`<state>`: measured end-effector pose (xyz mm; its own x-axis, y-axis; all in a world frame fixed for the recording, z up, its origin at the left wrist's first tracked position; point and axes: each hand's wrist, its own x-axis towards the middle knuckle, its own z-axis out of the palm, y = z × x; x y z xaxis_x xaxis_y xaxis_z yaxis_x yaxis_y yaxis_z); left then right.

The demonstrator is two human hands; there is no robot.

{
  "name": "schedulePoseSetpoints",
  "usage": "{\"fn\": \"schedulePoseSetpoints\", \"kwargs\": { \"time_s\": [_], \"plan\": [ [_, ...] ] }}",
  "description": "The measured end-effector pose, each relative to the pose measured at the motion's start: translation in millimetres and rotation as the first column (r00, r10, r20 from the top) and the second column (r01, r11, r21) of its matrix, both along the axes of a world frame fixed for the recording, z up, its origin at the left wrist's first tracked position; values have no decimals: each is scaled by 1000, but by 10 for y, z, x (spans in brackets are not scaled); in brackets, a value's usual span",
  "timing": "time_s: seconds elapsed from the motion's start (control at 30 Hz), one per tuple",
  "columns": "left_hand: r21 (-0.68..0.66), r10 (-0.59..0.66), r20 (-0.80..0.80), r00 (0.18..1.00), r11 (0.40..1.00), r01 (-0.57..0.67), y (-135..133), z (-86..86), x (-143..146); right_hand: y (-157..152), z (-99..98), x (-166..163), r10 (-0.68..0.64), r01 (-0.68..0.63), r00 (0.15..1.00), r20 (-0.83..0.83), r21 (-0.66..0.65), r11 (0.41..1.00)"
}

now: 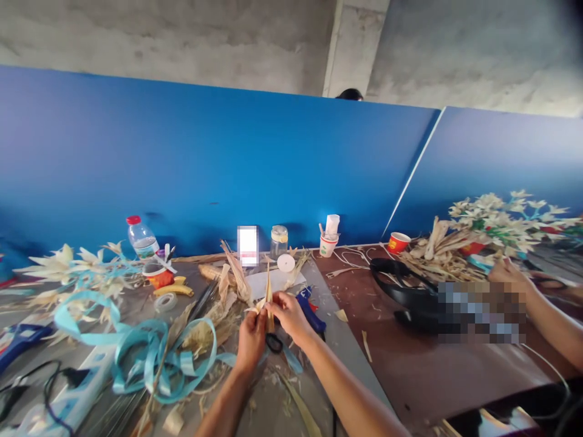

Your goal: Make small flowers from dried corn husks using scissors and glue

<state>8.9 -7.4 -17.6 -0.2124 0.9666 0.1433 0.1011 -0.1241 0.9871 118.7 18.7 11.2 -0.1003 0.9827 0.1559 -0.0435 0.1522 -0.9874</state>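
Note:
My left hand point(252, 338) and my right hand point(291, 314) meet over the middle of the table. Between their fingertips they pinch pale dried corn husk point(268, 286), with a narrow strip pointing upward. Fingers hide the lower part of the husk. Just below them shows a black looped handle point(274, 343), apparently of scissors. Right of my right hand lies a blue glue gun point(311, 311). To the left, a turquoise ribbon point(157, 358) sits in loose coils, and more dried husks point(234, 276) lie behind my hands.
White husk flowers point(77, 261), a bottle point(142, 240), a tape roll point(165, 302) and a power strip point(77, 385) stand or lie left. A jar point(279, 241) and paper cup point(328, 243) are at the blue partition point(255, 164). At right, a co-worker's hand point(510, 276) is near a black headband-like object point(396, 291).

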Motion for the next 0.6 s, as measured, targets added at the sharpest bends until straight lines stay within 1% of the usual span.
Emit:
{"fn": "schedulePoseSetpoints", "kwargs": {
  "time_s": [0.23, 0.3, 0.37, 0.5, 0.6],
  "plan": [
    [-14, -131, 94, 987, 991, 133, -11, 69, 11, -20, -33, 107, 82, -103, 977, -197, -102, 989],
    [-25, -155, 102, 983, 987, 158, -21, 81, 17, -37, -43, 120, 87, -113, 973, -215, -111, 987],
    [-49, -165, 124, 978, 984, 172, -31, 94, 25, -58, -50, 116, 59, -79, 979, -195, -92, 993],
    [-76, -233, 184, 955, 965, 250, -30, 106, 29, -108, -54, 76, -18, 17, 996, -86, -19, 1000],
    [-79, -258, 211, 943, 957, 280, -9, 95, 13, -135, -57, 54, -33, 33, 998, -46, -6, 999]
  ]
}}
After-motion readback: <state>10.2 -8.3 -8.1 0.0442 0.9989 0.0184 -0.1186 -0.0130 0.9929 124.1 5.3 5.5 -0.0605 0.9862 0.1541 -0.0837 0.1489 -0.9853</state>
